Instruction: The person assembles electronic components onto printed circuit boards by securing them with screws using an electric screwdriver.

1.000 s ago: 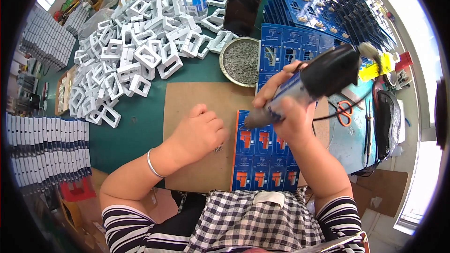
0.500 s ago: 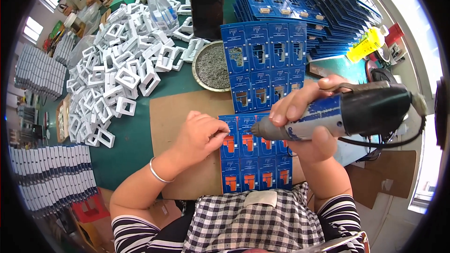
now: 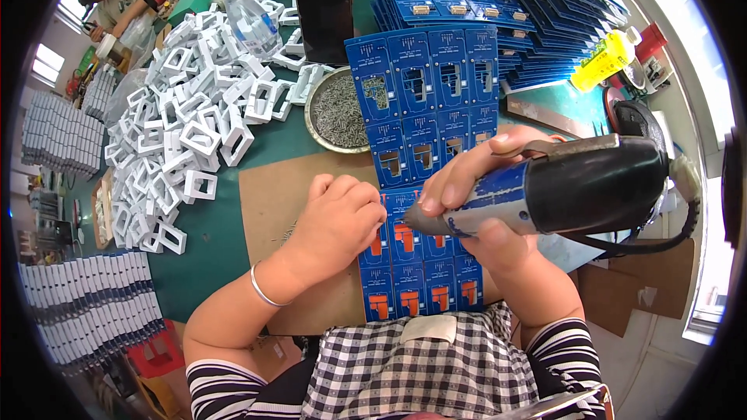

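My right hand (image 3: 498, 194) is wrapped round a blue, grey and black electric screwdriver (image 3: 599, 187). Its grey nose points left and sits over the upper part of a blue circuit board panel (image 3: 424, 272), which has orange pieces showing in its cutouts. At the panel's left edge my left hand (image 3: 342, 214) is closed, fingers curled together. Whatever its fingertips hold is hidden. Beyond this panel leans a second blue panel (image 3: 424, 70) with open cutouts. A round metal dish (image 3: 310, 120) of small screws (image 3: 340, 113) stands to its left.
White plastic frames (image 3: 194, 109) are heaped at left, with a clear bottle (image 3: 249, 15) among them. A phone (image 3: 323, 12) stands upright behind the dish. Stacked blue panels (image 3: 537, 15) and a yellow bottle (image 3: 607, 61) fill the back right. Brown cardboard (image 3: 264, 187) lies under my work.
The screwdriver has shifted slightly left over the panel, with its nose now further from the right edge. My left hand's fingers have curled more at the panel's edge. The whole view has shifted slightly.
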A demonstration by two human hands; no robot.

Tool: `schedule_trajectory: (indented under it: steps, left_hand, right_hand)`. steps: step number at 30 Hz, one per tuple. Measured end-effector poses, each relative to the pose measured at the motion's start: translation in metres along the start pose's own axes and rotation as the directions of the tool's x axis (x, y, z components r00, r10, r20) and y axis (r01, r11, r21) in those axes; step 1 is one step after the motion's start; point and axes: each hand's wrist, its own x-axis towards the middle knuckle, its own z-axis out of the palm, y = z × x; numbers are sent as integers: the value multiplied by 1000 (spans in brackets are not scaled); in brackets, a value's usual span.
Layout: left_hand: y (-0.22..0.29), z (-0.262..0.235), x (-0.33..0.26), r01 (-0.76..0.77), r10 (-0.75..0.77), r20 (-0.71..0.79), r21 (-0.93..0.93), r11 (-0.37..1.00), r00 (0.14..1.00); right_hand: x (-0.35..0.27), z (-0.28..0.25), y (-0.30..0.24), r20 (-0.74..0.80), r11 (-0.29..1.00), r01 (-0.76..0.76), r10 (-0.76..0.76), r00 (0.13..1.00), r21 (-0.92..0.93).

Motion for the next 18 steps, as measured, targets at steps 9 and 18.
schedule_trajectory:
  steps: [9,18]
  left_hand:
    - [1,6,-8,-21,27,-41,136,990,999]
    - [-1,7,-10,0,9,-110,84,996,994]
  right_hand:
    - [4,3,-5,223,958,-52,118,967,-282]
    - [10,7,0,281,948,-57,151,948,-314]
